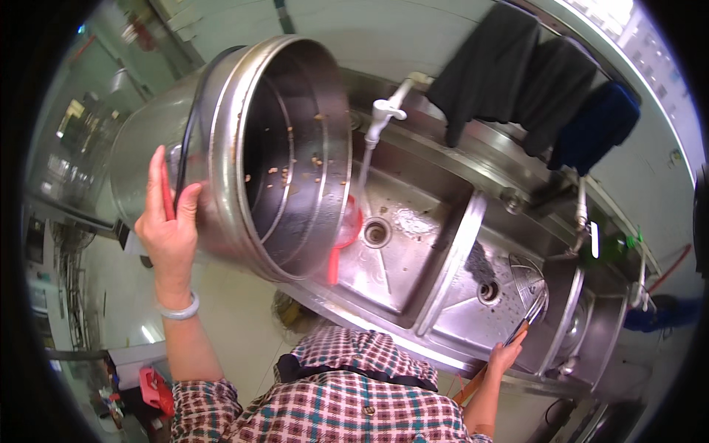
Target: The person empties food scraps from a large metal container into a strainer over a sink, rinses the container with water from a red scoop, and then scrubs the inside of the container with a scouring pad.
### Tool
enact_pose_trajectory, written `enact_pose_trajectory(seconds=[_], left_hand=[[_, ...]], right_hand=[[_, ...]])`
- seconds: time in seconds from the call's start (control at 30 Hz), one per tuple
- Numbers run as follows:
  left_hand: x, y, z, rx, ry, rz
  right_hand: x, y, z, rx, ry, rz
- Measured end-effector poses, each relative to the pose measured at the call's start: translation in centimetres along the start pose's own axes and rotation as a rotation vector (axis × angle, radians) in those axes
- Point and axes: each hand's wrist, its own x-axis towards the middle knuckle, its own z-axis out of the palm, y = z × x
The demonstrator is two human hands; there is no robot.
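Observation:
A large stainless steel barrel (227, 144) lies tipped on its side over the left end of the sink, mouth facing right. Small pale food bits (285, 174) cling to its inner wall. My left hand (169, 221) holds the barrel's outer side, thumb and fingers spread around a black band (191, 127). In my right hand (505, 354) is the wooden handle of a wire skimmer (529, 282), whose mesh head rests low in the middle basin (454, 326). A red plastic ladle (349, 224) sits partly behind the barrel's rim in the left basin (376, 277).
Water runs from a white tap (385, 113) into the left basin. Dark cloths (493, 66) and a blue cloth (598, 127) hang above the sink's back edge. A dark scouring pad (479, 266) lies by the middle drain. A green bottle (609, 249) stands at the right.

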Motion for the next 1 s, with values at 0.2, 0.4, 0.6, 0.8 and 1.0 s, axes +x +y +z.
enact_pose_trajectory(seconds=[0.2, 0.4, 0.6, 0.8, 1.0], left_hand=[[0.6, -1.5, -0.4, 0.006, -0.009, 0.084], [0.3, -2.7, -1.0, -0.058, -0.128, -0.109], [0.3, -3.3, -1.5, -0.016, -0.150, -0.089], [-1.4, -4.0, -2.8, 0.092, -0.100, -0.241], [-0.8, -4.9, -3.0, 0.071, -0.114, -0.227]], right_hand=[[-1.4, -9.0, 0.0, -0.064, 0.609, -0.616], [-12.1, -27.3, 12.2, 0.343, -0.588, -0.934], [-21.6, -33.3, 30.5, 0.391, -1.208, 0.054], [-23.2, -34.5, 34.3, 0.826, -1.347, 0.304], [-15.7, -33.1, 23.3, 0.681, -1.310, 0.249]])
